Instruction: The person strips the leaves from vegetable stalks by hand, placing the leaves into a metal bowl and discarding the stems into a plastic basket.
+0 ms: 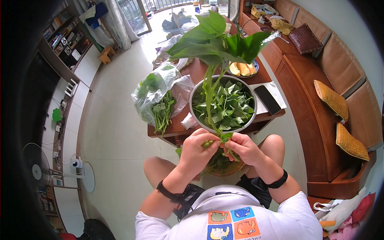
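Note:
Both my hands meet over my lap, pinching a long leafy green stem [209, 92] that rises upright with broad leaves at its top. My left hand [201, 145] is closed, with short cut-looking stem pieces showing between its fingers. My right hand [245, 148] is closed on the lower end of the stem, near a small leaf. Just beyond them stands a metal bowl [193, 110] filled with loose green leaves. Below my hands, between my knees, a round basket [224, 173] holds more greens and is partly hidden.
On the wooden table [176, 127] lie a plastic bag [154, 94] of leafy stems, a black phone [267, 100] on white paper, and a plate of orange-yellow fruit slices [242, 69]. A wooden sofa [298, 120] runs along the right. At left stands a fan [37, 170].

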Demonstrator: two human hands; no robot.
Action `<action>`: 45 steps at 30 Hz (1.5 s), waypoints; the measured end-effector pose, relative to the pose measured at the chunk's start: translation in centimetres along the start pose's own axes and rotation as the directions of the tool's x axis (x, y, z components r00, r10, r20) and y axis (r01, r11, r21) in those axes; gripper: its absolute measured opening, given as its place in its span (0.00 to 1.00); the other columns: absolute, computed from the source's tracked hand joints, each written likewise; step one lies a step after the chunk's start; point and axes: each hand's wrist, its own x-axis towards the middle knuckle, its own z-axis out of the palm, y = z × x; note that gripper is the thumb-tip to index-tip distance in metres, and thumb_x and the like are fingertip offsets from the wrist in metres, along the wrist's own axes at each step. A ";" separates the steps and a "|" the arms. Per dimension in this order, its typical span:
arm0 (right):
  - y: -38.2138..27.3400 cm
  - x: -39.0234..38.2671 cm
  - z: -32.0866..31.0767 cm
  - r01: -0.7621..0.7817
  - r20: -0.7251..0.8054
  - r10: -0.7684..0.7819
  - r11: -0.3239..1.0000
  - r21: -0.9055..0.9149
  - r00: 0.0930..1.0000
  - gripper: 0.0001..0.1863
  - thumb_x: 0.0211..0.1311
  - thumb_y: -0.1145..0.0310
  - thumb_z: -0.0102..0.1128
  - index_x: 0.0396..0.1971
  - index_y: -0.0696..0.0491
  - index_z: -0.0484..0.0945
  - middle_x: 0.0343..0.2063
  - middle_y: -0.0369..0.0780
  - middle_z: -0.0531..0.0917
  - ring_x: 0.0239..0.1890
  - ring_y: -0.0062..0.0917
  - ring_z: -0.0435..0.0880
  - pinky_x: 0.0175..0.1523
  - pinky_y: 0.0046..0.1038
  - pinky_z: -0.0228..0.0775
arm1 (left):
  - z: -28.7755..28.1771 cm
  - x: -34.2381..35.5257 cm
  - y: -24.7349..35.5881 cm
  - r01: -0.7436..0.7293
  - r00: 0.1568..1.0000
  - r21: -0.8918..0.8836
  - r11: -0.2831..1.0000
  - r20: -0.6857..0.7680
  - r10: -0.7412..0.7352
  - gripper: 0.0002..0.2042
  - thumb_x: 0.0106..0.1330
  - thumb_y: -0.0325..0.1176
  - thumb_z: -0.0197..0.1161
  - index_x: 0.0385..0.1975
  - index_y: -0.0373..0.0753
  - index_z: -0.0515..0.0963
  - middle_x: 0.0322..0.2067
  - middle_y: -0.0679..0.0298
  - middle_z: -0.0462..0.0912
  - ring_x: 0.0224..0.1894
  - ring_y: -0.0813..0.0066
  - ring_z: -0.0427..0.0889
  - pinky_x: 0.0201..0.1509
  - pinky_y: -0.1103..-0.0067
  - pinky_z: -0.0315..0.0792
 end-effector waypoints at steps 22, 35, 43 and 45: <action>-0.4 0.7 1.2 -0.003 -0.010 0.005 0.985 0.170 1.000 0.13 0.73 0.62 0.52 0.43 0.57 0.77 0.25 0.36 0.79 0.21 0.16 0.75 0.24 0.16 0.64 | 0.9 -0.8 -0.2 0.051 0.984 -0.409 0.911 -0.133 -0.114 0.06 0.64 0.26 0.64 0.37 0.32 0.83 0.33 0.63 0.80 0.34 0.78 0.78 0.40 0.82 0.72; -0.1 0.3 0.7 -0.063 0.017 0.061 0.990 0.126 0.998 0.12 0.72 0.64 0.52 0.40 0.58 0.77 0.27 0.36 0.79 0.22 0.16 0.76 0.25 0.17 0.66 | -2.9 0.0 1.1 0.006 0.948 -0.588 0.809 -0.255 -0.192 0.04 0.74 0.30 0.52 0.40 0.38 0.73 0.31 0.63 0.83 0.21 0.91 0.64 0.24 0.92 0.58; 0.5 -0.4 -0.5 -0.112 -0.028 0.116 0.988 0.107 0.993 0.11 0.72 0.65 0.53 0.39 0.58 0.77 0.26 0.36 0.80 0.21 0.17 0.77 0.24 0.18 0.66 | -9.8 -0.3 1.4 -0.147 0.843 -0.542 0.828 -0.506 -0.181 0.06 0.75 0.34 0.51 0.41 0.39 0.73 0.30 0.61 0.81 0.20 0.88 0.65 0.20 0.90 0.55; 0.7 -0.5 -0.9 -0.106 -0.040 0.110 0.991 0.082 0.993 0.11 0.72 0.64 0.53 0.38 0.58 0.77 0.26 0.36 0.80 0.20 0.17 0.77 0.24 0.17 0.66 | -11.7 -0.7 1.2 -0.170 0.801 -0.523 0.835 -0.567 -0.192 0.06 0.74 0.34 0.52 0.41 0.40 0.73 0.30 0.61 0.81 0.21 0.87 0.66 0.20 0.89 0.55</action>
